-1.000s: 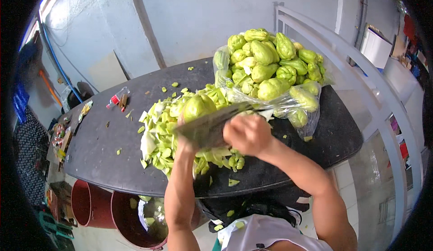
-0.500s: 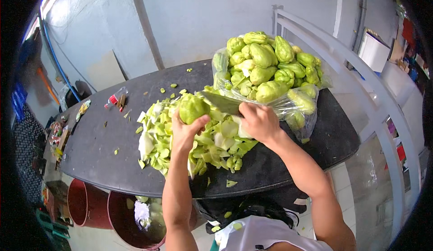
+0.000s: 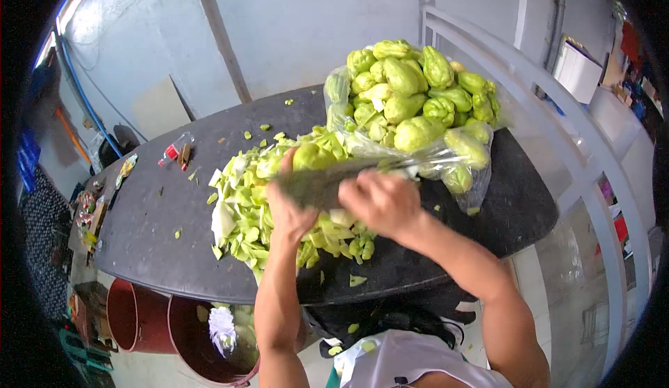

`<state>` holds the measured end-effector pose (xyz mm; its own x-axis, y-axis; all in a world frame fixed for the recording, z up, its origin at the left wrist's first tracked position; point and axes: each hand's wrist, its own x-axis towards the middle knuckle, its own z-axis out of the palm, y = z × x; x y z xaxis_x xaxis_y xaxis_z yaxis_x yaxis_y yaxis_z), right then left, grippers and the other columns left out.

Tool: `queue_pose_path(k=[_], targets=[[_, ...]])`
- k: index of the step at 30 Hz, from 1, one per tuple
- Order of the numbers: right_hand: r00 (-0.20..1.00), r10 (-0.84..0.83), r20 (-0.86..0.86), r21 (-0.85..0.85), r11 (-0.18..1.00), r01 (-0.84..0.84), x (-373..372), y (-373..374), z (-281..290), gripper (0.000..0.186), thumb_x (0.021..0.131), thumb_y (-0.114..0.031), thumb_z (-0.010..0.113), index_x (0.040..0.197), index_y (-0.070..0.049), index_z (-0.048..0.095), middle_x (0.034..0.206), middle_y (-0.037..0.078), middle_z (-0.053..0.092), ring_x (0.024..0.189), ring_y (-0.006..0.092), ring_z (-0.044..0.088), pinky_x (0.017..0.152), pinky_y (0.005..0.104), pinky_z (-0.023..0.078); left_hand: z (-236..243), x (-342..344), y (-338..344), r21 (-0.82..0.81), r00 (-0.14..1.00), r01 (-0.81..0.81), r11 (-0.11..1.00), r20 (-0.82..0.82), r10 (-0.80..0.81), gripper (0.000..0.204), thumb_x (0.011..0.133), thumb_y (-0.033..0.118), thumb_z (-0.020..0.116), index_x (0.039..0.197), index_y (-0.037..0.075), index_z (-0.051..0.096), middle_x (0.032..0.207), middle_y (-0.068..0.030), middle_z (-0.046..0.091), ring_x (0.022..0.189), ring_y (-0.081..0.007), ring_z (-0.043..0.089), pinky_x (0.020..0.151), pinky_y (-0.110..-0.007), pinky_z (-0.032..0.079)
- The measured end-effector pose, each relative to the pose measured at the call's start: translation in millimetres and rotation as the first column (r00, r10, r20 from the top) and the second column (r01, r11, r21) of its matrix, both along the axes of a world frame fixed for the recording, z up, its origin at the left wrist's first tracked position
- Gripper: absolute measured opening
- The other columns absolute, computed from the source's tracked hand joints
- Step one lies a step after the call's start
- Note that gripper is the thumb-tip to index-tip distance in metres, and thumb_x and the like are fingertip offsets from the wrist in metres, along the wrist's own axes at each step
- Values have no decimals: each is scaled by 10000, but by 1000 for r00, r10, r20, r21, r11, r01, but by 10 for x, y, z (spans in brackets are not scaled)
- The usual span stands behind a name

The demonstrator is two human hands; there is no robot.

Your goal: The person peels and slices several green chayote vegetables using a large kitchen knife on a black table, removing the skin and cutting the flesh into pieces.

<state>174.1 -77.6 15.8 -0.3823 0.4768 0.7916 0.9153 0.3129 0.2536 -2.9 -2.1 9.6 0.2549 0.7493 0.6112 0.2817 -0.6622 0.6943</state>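
Note:
My left hand (image 3: 291, 208) holds a pale green chayote (image 3: 311, 157) above a heap of green peelings and cut pieces (image 3: 259, 210) on the dark table (image 3: 153, 228). My right hand (image 3: 382, 200) grips a broad knife (image 3: 317, 182), its blurred blade lying across the fruit towards the left. A clear plastic bag heaped with whole chayotes (image 3: 411, 102) stands just behind my right hand.
Two dark red buckets (image 3: 139, 316) stand on the floor under the table's near left edge, one with scraps inside. Small packets and clutter (image 3: 175, 153) lie at the table's left. A white metal railing (image 3: 557, 109) runs along the right. Green scraps dot the tabletop.
The knife has swung down from a raised position over the fruit to lie across it. My left hand has turned the chayote slightly.

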Motion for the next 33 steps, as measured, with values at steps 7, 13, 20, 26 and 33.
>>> queue_pose_path(k=[7,13,20,26,33], targets=[[917,-280,-283,-412,899,147,443,136,11,112,905,-75,554,985,-35,486,584,146,608,481,251,612,404,379,490,175,30,3,-53,997,-14,999,78,18,736,655,251,857,1254,-46,548,974,-143,714,868,-246,698,804,-352,557],[839,-196,-508,-382,924,-16,346,85,16,161,888,-133,608,987,-54,509,681,192,644,650,413,640,564,491,512,160,73,1,-243,635,528,814,750,-188,660,941,569,464,1389,86,438,1283,-129,551,1130,-258,584,921,-454,483],[921,8,-389,-162,984,-77,256,8,-124,219,789,-75,625,984,-62,526,666,165,636,624,358,662,492,463,525,38,80,57,-480,518,751,454,854,46,472,955,458,408,1220,100,561,1126,-140,639,1012,-340,633,807,-543,490],[978,168,-124,59,985,-162,144,-43,-167,185,731,-57,631,890,-78,538,635,53,505,586,227,606,505,333,530,-10,153,92,-486,425,775,405,874,235,551,947,508,425,1249,63,545,1173,-159,626,1036,-335,620,943,-517,473],[985,157,77,136,977,-166,-53,-7,-173,167,756,-108,616,890,-61,527,680,20,461,633,165,565,537,273,509,-280,165,150,-338,340,876,344,939,56,624,909,588,469,1260,81,562,1176,-150,639,1036,-304,625,938,-440,500]])
